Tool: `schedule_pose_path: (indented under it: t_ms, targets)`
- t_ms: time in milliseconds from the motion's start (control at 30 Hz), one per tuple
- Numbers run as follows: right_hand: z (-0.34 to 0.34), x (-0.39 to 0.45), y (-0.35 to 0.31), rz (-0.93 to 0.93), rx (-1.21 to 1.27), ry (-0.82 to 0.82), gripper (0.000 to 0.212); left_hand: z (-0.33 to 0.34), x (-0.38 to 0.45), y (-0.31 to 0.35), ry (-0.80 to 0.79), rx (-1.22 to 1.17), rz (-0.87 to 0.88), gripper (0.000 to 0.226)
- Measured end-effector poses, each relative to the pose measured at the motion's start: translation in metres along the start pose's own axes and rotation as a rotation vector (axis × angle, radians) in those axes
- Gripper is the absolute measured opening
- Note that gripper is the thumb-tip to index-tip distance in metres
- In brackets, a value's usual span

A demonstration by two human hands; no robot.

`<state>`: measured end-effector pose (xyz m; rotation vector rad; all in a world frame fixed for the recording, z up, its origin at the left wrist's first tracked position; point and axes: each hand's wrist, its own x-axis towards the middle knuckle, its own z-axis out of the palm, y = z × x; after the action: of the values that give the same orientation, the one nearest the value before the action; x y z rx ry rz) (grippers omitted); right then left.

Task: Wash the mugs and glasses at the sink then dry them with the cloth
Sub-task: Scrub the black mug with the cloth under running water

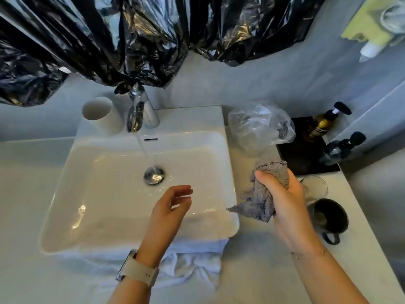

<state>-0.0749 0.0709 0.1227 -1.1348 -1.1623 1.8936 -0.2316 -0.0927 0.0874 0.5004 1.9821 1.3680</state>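
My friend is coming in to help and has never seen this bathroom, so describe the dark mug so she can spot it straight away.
Start at the white sink and look along the counter to its right. Past the right hand gripping the grey cloth, the mug stands upright near the counter's front edge. It is black with a handle, unlike the clear glass just behind it.
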Motion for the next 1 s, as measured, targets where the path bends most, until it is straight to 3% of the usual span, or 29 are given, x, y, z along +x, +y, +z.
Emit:
schedule_pose_path:
  t_ms: [300, 467, 567, 667, 833, 1000]
  targets:
    - [-0.134, 0.033, -0.046, 0.009, -0.052, 0.02, 0.022, 0.174, -0.02, 0.015, -0.101, 0.043, -0.021, 0.026]
    - [-0.192, 0.054, -0.05, -0.001, -0.086, 0.084, 0.024, 0.265, -0.02, -0.002, -0.337, 0.205, -0.136, 0.031]
    - [-0.222, 0.067, -0.052, 0.008, -0.129, 0.124, 0.044, 0.311, -0.026, -0.017, -0.333, 0.314, -0.265, 0.02]
    - [-0.247, 0.079, -0.05, 0.019, -0.155, 0.149, 0.034, 0.344, -0.035, -0.031, -0.42, 0.07, -0.513, 0.023]
    - [-0.265, 0.088, -0.05, 0.044, -0.114, 0.153, 0.027, 0.371, -0.042, -0.041, -0.288, -0.085, -0.659, 0.037]
    - [-0.263, 0.087, -0.046, 0.064, -0.1, 0.136, 0.032, 0.374, -0.046, -0.051, -0.374, -0.111, -0.538, 0.021]
